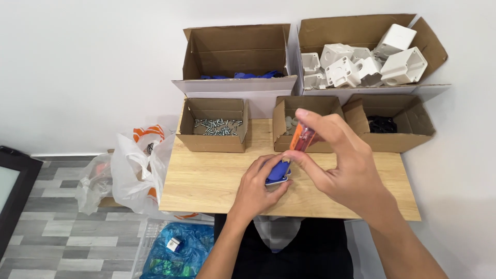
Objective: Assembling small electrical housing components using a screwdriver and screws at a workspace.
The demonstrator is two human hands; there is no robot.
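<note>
Head view: blue part [278, 173] between hands [310, 170]

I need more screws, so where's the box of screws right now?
In the head view, the box of screws sits at the table's back left corner, left of the box of washers and beyond the left hand.

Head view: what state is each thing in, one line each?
Blue part: pinned on the table under the left hand.
Orange-handled screwdriver: upright in the right hand, tip down on the part.
Screw box: open, part filled.
White housings box: open, heaped.
</note>
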